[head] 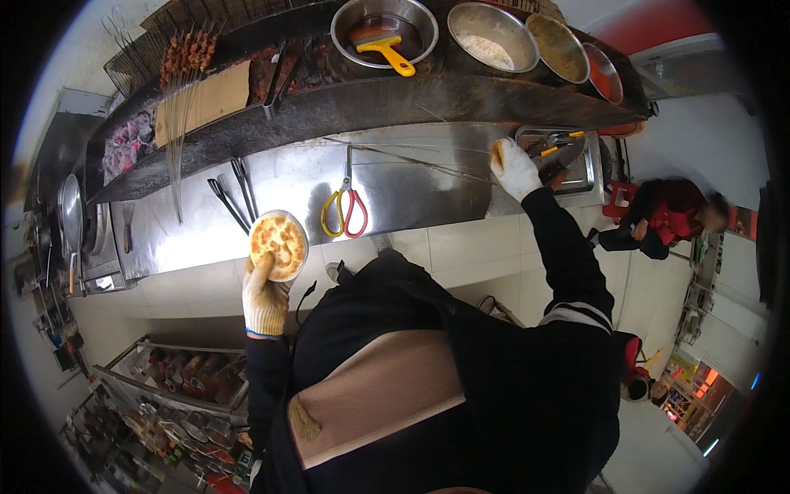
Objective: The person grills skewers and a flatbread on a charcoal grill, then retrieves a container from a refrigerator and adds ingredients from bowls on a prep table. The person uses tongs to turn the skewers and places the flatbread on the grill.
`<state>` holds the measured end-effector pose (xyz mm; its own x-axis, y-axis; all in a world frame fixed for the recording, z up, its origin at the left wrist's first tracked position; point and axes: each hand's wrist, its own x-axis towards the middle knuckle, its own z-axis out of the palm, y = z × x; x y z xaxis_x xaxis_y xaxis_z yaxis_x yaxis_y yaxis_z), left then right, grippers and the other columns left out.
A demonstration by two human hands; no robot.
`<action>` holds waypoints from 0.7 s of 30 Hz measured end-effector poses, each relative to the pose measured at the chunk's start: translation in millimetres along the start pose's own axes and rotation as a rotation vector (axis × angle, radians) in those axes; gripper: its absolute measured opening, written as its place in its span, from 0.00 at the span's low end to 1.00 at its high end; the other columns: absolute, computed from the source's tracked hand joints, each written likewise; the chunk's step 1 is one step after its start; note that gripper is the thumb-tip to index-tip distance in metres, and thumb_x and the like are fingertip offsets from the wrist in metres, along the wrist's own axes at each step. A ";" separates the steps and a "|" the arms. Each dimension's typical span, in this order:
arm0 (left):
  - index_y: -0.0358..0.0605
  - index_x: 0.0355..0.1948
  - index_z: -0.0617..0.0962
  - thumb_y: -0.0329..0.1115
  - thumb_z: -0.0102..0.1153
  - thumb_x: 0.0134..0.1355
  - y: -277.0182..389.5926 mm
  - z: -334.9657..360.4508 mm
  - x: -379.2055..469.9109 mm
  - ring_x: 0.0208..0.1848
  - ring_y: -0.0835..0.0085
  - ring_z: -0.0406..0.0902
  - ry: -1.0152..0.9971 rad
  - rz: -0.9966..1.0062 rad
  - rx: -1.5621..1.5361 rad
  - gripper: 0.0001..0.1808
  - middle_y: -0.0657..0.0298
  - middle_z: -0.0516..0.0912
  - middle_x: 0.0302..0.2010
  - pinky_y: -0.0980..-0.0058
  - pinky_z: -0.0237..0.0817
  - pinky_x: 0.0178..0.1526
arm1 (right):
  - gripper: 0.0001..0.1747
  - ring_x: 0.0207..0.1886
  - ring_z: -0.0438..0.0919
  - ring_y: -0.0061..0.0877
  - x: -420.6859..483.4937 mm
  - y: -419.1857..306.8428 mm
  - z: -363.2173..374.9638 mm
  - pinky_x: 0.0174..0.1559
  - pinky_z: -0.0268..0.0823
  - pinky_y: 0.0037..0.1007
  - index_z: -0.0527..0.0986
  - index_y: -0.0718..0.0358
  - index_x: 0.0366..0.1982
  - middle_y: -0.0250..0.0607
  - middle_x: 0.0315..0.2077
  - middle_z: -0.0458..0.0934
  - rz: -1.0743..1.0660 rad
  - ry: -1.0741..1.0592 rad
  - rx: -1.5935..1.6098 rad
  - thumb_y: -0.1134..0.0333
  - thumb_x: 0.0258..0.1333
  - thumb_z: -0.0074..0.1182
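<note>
My left hand (266,296), in a stained knit glove, holds a round browned flatbread (279,246) with the thumb on its top, in front of the steel counter (419,204). Two dark-handled tools (237,191) lie just beyond the bread, and scissors with a yellow and a red handle (345,204) lie to its right. Over the counter's right part, my right hand (515,168), in a white glove, has its fingers curled beside a metal tray (589,176) of tools. Whether it grips anything cannot be told. Thin metal skewers (419,162) lie to its left.
Behind the counter runs a charcoal grill (345,102) with glowing coals (128,145), a cardboard piece (210,102) and skewered meat (188,55). A bowl of dark sauce (426,31) with a yellow-handled brush (386,49) and several seasoning bowls (494,43) stand on it. A seated person (669,216) is at right.
</note>
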<state>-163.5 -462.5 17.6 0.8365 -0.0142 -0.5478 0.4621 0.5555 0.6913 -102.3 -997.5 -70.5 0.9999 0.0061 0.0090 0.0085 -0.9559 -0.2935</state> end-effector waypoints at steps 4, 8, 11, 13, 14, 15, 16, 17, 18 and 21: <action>0.35 0.70 0.66 0.35 0.63 0.68 6.9 0.0 8.1 0.62 0.58 0.81 -0.086 -0.048 -0.028 0.33 0.49 0.77 0.64 0.60 0.77 0.63 | 0.13 0.47 0.79 0.55 -15.9 -9.3 6.6 0.49 0.73 0.47 0.72 0.65 0.47 0.57 0.43 0.78 0.044 0.042 0.147 0.64 0.68 0.54; 0.35 0.70 0.66 0.35 0.64 0.66 15.2 6.2 16.3 0.63 0.57 0.81 -0.193 -0.075 -0.023 0.35 0.49 0.78 0.64 0.60 0.77 0.63 | 0.12 0.46 0.78 0.54 -53.4 -7.3 -24.3 0.48 0.73 0.44 0.72 0.67 0.47 0.56 0.41 0.78 0.031 0.170 0.233 0.69 0.66 0.56; 0.33 0.70 0.66 0.33 0.63 0.66 19.4 12.0 14.1 0.62 0.57 0.81 -0.279 -0.114 -0.060 0.34 0.48 0.78 0.63 0.60 0.77 0.63 | 0.08 0.40 0.80 0.40 -98.5 -21.0 -61.1 0.45 0.72 0.35 0.73 0.66 0.44 0.49 0.37 0.77 0.164 0.199 0.397 0.74 0.64 0.56; 0.32 0.70 0.65 0.30 0.59 0.67 20.3 21.6 12.7 0.61 0.56 0.82 -0.351 -0.133 -0.107 0.32 0.46 0.79 0.62 0.60 0.77 0.62 | 0.07 0.38 0.77 0.31 -117.4 -41.2 -79.3 0.45 0.71 0.32 0.73 0.66 0.43 0.42 0.35 0.77 0.186 0.279 0.407 0.74 0.65 0.55; 0.31 0.69 0.67 0.31 0.61 0.66 20.5 28.9 12.3 0.62 0.55 0.81 -0.347 -0.144 -0.068 0.32 0.47 0.80 0.62 0.59 0.75 0.64 | 0.06 0.37 0.76 0.29 -118.9 -55.5 -83.0 0.43 0.71 0.31 0.73 0.66 0.43 0.40 0.35 0.77 0.206 0.307 0.490 0.73 0.66 0.55; 0.31 0.69 0.68 0.31 0.63 0.65 22.6 37.1 11.4 0.63 0.57 0.81 -0.413 -0.172 -0.049 0.33 0.47 0.80 0.61 0.60 0.73 0.65 | 0.06 0.35 0.75 0.27 -116.2 -72.5 -83.4 0.41 0.70 0.30 0.73 0.65 0.43 0.39 0.35 0.77 0.228 0.340 0.583 0.73 0.66 0.54; 0.30 0.69 0.68 0.31 0.64 0.64 23.5 47.0 9.6 0.63 0.58 0.80 -0.441 -0.190 -0.004 0.34 0.47 0.80 0.61 0.62 0.72 0.66 | 0.06 0.34 0.74 0.25 -112.0 -91.2 -82.6 0.39 0.69 0.29 0.73 0.65 0.43 0.38 0.35 0.76 0.249 0.367 0.681 0.72 0.67 0.54; 0.30 0.69 0.68 0.32 0.65 0.63 24.8 58.6 8.9 0.63 0.59 0.80 -0.483 -0.204 0.028 0.35 0.48 0.80 0.61 0.63 0.70 0.67 | 0.06 0.33 0.73 0.23 -105.0 -110.5 -81.5 0.36 0.68 0.27 0.73 0.65 0.44 0.37 0.34 0.76 0.261 0.283 0.905 0.72 0.67 0.53; 0.29 0.69 0.68 0.32 0.65 0.63 28.4 70.1 9.8 0.63 0.61 0.79 -0.533 -0.213 0.097 0.36 0.48 0.80 0.62 0.65 0.69 0.67 | 0.06 0.31 0.72 0.21 -97.7 -130.7 -79.6 0.34 0.66 0.26 0.73 0.64 0.44 0.36 0.34 0.76 0.267 0.189 1.128 0.71 0.68 0.53; 0.26 0.72 0.63 0.33 0.68 0.60 38.6 102.9 14.6 0.64 0.60 0.79 -0.704 -0.155 0.076 0.43 0.47 0.79 0.63 0.64 0.70 0.68 | 0.05 0.29 0.69 0.17 -70.4 -185.1 -73.5 0.28 0.59 0.22 0.72 0.63 0.44 0.36 0.32 0.74 0.220 -0.242 1.468 0.71 0.69 0.51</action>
<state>-103.2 -526.8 84.8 0.7392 -0.6342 -0.2266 0.5887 0.4450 0.6748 -174.8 -842.6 53.4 0.9578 0.0924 -0.2722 -0.2853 0.1904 -0.9393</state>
